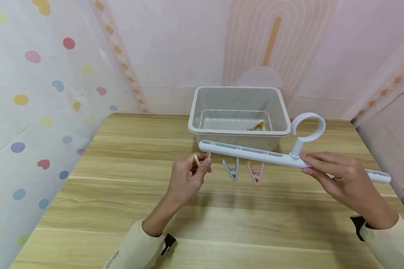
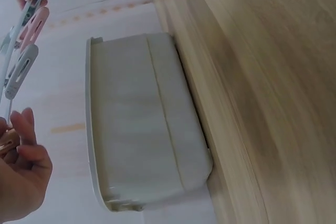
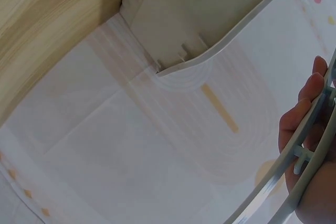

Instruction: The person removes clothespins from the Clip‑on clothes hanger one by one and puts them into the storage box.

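My right hand [image 1: 345,183] grips a pale blue bar hanger [image 1: 252,153] beside its round hook [image 1: 318,132], with thumb and fingers around the bar. Held over the table, the bar slopes slightly down to the right. From it hang a grey-blue clothes peg [image 1: 233,172] and a pink clothes peg [image 1: 256,176], jaws pointing down. At the bar's left end, my left hand [image 1: 185,181] pinches a peach clothes peg [image 1: 196,160], mostly covered by the fingers. In the left wrist view, the grey peg [image 2: 21,71] hangs just above that hand.
A light grey bin [image 1: 239,132] stands behind the hanger at the table's back edge. Inside lies a yellow-orange peg [image 1: 260,126], with a pinkish bit beside it. The wood-look table [image 1: 128,194] meets patterned cloth [image 1: 175,48] at the back and sides.
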The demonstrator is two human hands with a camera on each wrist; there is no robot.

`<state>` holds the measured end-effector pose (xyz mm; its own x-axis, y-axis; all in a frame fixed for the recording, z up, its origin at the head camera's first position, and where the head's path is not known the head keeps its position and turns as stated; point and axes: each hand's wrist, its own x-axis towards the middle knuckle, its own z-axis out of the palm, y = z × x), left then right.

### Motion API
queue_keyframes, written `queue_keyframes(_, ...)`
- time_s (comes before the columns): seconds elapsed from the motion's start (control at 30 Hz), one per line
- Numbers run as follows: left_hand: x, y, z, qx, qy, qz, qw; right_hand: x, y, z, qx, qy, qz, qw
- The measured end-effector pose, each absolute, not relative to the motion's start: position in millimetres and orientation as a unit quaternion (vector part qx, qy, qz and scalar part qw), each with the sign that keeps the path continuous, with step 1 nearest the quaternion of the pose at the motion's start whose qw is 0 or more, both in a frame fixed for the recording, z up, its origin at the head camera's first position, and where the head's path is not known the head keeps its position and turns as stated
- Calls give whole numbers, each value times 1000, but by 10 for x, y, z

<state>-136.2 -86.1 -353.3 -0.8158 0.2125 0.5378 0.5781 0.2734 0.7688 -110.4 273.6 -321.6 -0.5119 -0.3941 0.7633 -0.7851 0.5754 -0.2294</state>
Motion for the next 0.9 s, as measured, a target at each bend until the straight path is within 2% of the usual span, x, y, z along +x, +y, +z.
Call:
queue_keyframes(0.2,-1386,-837,-3577,-280,-784,-478,282,-1104,2730,-3207,362,-820,280,343)
queue_keyframes(0.33,-1377,-832,-3570,-279,-790,-457,299,-1105,2730,-3202,366,-818,277,346)
queue_keyframes(0.4,-1365,-841,-3558,-273,-794,-472,270,-1101,2733,-3201,365,-818,276,347)
queue_keyframes(0.43,-1360,-848,-3553,-270,-793,-491,240,-1098,2736,-3200,364,-819,276,347)
queue_keyframes(0.6,-1345,-886,-3526,-253,-731,-633,28,-1089,2745,-3203,367,-817,280,345)
queue_keyframes(0.67,-1345,-894,-3520,-252,-695,-672,-35,-1093,2745,-3206,371,-814,284,344)
queue_keyframes(0.77,-1345,-900,-3519,-259,-662,-699,-81,-1096,2744,-3208,373,-812,290,342)
queue_keyframes(0.9,-1347,-907,-3512,-263,-648,-708,-96,-1097,2743,-3207,372,-812,294,339)
